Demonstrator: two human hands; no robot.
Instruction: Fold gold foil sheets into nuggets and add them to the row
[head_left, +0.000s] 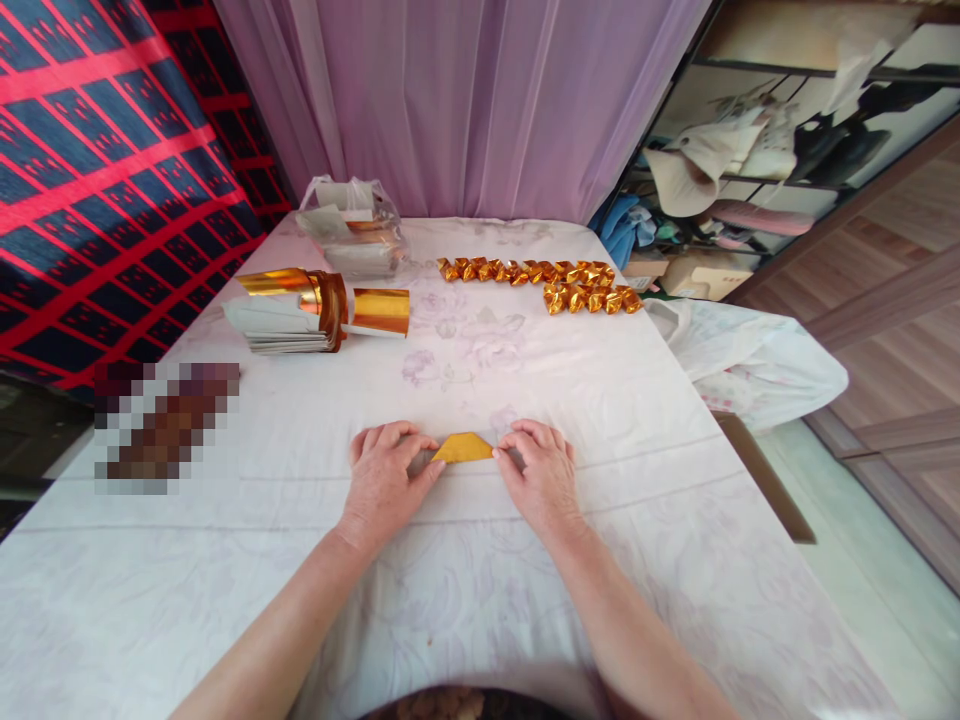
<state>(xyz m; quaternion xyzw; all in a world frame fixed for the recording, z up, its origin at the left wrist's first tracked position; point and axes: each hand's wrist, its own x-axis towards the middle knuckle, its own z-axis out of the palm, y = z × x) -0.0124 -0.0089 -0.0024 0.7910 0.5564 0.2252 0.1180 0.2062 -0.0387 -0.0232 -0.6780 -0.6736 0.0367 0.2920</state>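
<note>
Desk (480, 620), covered in a pale floral cloth, taken as the landmark; items listed left to right.

Far left, beside the desk's left edge: red-and-black patterned fabric (97, 170). On the desk near that edge, a pixelated patch hides whatever lies there.

Left rear of the desk: a stack of gold foil sheets (300, 310), some curled up, and one loose curled sheet (381, 310) just beside it. Behind the stack, toward the desk's far edge: a clear plastic bag (352, 235) with paper inside.

Front centre of the desk: left hand (386, 478), palm down, fingers bent, thumb and fingertips pinching the left end of a folded gold paper (463, 448). The grip is nearly closed on that end. The paper lies flat on the desk between both hands, its top edge angled to a blunt peak.

Right hand (541, 475), likewise palm down, fingertips pressed on the paper's right end; grip closed to a light pinch there. Both forearms reach in from the desk's near edge.

Right rear of the desk: rows of folded gold pieces (547, 280), touching one another in a line, doubled at the right end.

Beyond the desk's right edge: a white bundle of cloth (750, 360), and farther back, shelves (787, 150) holding hats and clothing. Behind the desk's far edge: a lilac curtain (465, 100).
</note>
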